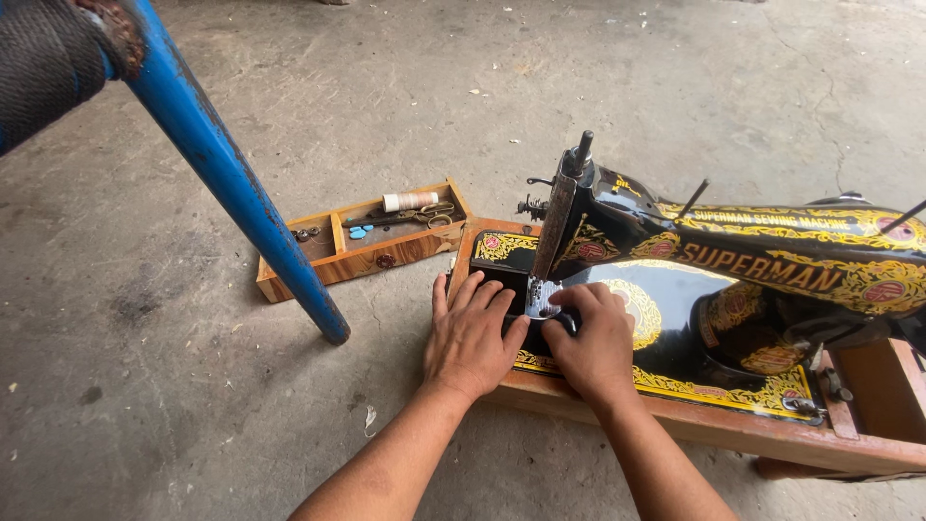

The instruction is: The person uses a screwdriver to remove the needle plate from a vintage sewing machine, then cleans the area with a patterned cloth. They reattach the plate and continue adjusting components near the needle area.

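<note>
— Resting flat, is the left hand (470, 338) gripping anything?
— No, it is lying open, fingers spread, at the left edge of the sewing machine (694, 289) bed.
— And the right hand (593, 342)?
— It is curling loosely, fingertips touching the metal plate (540, 299) under the needle.
— Room around?
— Bare concrete floor (145, 386) is stretching left; a wooden tray (362, 241) and blue pole (231, 183) are sitting nearby.

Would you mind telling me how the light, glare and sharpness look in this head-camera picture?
Head view: soft, even daylight with faint shadows on the concrete floor; pale glare on the black sewing machine bed beside the right hand; left hand sharp; the blue pole bows from wide-lens distortion, slightly soft at the top corner.
</note>
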